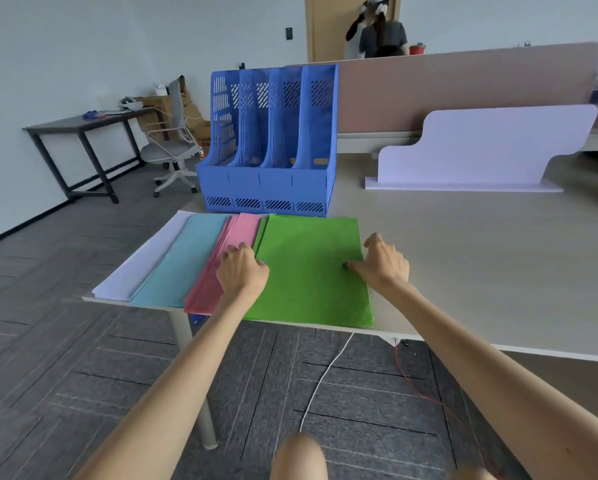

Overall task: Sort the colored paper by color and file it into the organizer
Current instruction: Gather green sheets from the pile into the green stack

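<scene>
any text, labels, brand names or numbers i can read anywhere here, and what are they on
None can be read.
Blue plastic four-slot file organizer: no label or brand visible.
White, light blue, pink and green paper stacks: blank.
White cup on the cardboard box in the background: dark marks, too small and blurred to read.

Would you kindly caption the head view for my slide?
Both hands rest on green paper before an empty blue organizer.

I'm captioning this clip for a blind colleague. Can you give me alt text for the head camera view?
Both hands, left hand and right hand, rest on a green paper stack beside pink, light blue and white stacks, before an empty blue organizer.
</scene>
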`<state>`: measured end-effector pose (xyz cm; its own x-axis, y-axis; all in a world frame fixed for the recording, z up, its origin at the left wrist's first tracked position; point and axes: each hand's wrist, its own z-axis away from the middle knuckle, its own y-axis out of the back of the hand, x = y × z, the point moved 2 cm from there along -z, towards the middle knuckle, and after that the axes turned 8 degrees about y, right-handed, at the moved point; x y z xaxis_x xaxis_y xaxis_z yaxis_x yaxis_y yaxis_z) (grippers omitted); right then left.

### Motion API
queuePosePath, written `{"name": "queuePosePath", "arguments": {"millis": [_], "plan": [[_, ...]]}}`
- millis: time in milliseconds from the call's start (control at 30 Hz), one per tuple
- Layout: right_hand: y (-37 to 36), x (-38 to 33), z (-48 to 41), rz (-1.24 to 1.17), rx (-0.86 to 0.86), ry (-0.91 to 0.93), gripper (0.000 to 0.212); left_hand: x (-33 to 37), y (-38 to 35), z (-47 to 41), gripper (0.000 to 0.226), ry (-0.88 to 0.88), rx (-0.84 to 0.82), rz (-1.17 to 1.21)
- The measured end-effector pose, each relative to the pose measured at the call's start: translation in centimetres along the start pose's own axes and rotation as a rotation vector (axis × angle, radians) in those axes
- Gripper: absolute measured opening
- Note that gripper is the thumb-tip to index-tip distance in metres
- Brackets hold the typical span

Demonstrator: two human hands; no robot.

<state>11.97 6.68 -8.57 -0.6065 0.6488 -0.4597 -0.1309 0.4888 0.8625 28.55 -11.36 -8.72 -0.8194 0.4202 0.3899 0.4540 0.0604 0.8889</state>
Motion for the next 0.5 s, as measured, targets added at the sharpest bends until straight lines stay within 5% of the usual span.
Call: {"name": "queuePosePath", "arguments": {"millis": [233,500], "plan": [[-0.1,0.9,1.0,-0.115,0.094,0.079,0.042,0.4,0.5,-0.5,0.031,-0.010,-0.033,-0.059],[-0.8,1.1,2.0,0.013,-0.008,0.231,0.054,2.7,0.4,0.8,0.037,-0.074,-0.076,-0.282]]}}
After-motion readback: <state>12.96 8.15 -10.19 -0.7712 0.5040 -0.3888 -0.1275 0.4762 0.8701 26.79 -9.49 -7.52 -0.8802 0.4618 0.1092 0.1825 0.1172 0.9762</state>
